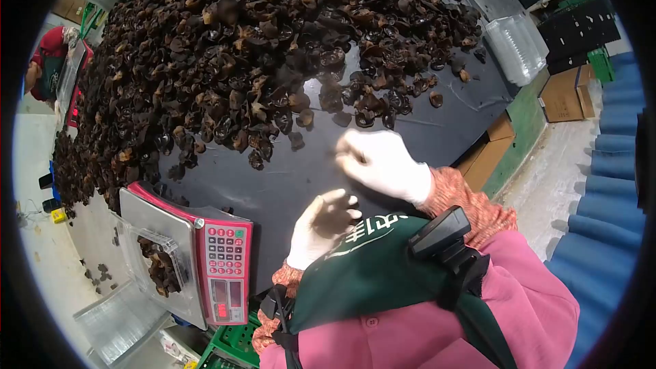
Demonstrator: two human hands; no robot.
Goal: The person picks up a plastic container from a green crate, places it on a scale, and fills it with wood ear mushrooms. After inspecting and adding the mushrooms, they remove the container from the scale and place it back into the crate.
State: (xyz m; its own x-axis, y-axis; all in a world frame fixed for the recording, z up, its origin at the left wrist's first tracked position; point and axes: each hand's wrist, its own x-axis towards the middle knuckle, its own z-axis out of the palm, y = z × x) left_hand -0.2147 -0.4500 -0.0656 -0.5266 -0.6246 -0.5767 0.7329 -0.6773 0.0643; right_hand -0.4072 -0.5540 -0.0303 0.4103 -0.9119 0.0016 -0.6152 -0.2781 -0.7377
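My left hand [321,225], in a white glove, is held near the front of my apron with its fingers slightly bent and apart. Its palm lies in shadow, and I make out nothing in it. My right hand [383,164], also gloved in white, is over the dark table [287,181], just short of the pile of wood ear mushrooms [253,61]. Its fingers are curled in and a little blurred; whatever they may hold is hidden. A few loose brown mushroom pieces [296,140] lie on the table beyond my hands.
On my left stands a red scale [225,232] with a clear plastic tray [181,260] of mushrooms on its plate. Stacked clear trays [516,48] sit at the table's right corner. Cardboard boxes [567,96] are at right. Another person's red sleeve [53,41] shows far left.
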